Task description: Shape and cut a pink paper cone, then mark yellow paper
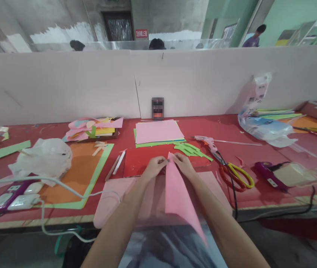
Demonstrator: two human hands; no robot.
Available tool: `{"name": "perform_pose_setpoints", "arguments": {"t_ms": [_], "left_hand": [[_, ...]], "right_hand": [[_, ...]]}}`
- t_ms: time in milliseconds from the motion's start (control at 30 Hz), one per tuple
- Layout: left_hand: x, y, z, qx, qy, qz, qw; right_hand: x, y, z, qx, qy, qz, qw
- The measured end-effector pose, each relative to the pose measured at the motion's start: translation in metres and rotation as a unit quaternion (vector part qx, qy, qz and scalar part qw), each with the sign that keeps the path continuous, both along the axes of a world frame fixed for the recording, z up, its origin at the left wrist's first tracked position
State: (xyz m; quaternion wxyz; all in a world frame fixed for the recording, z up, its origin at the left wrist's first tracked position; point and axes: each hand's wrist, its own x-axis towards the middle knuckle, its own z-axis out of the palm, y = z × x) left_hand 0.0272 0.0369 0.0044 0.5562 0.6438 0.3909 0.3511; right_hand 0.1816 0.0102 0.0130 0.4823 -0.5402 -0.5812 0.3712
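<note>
A sheet of pink paper (pixel 177 193) hangs upright between my forearms, its lower corner curling toward me on the right. My left hand (pixel 156 166) pinches its top end from the left, and my right hand (pixel 183 163) grips the same end from the right. Both hands are closed, with fingertips nearly meeting. Beneath them lies a pale pink mat (pixel 110 201), with a red sheet (pixel 136 158) just beyond. Several green paper strips (pixel 192 149) lie beyond my right hand. A stack of coloured paper with pink on top (pixel 159 132) sits farther back.
Right of the mat are a pink glue gun (pixel 210 143), scissors with red and yellow handles (pixel 240 175) and a purple power strip (pixel 272 176). At left, a white plastic bag (pixel 45 158) rests by orange paper (pixel 84 163). A white partition (pixel 63 85) bounds the table's back.
</note>
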Motion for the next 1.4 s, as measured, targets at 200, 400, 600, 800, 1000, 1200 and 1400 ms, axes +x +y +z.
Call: {"name": "perform_pose_setpoints", "arguments": {"t_ms": [200, 400, 600, 800, 1000, 1200, 1400], "left_hand": [[-0.003, 0.003, 0.005, 0.043, -0.010, 0.105, 0.993], [-0.003, 0.002, 0.003, 0.128, 0.054, 0.097, 0.986], [-0.003, 0.005, 0.002, 0.105, 0.072, 0.064, 0.990], [-0.002, 0.005, 0.002, 0.094, 0.057, 0.029, 0.994], [-0.001, 0.003, 0.002, 0.105, 0.052, 0.061, 0.991], [-0.005, 0.001, -0.003, 0.235, 0.161, 0.105, 0.953], [-0.004, 0.001, -0.009, 0.327, 0.417, 0.027, 0.848]], "right_hand": [[0.003, -0.006, 0.009, -0.030, 0.028, 0.044, 0.998], [0.005, 0.002, -0.004, -0.006, -0.003, 0.050, 0.999], [0.004, 0.003, -0.007, 0.003, 0.008, 0.049, 0.999], [0.005, 0.003, -0.006, 0.006, 0.009, 0.064, 0.998], [0.005, 0.005, -0.009, 0.017, -0.002, 0.036, 0.999], [0.014, 0.011, -0.017, 0.070, -0.073, -0.150, 0.984], [0.012, 0.009, -0.018, 0.092, -0.073, -0.151, 0.982]]}}
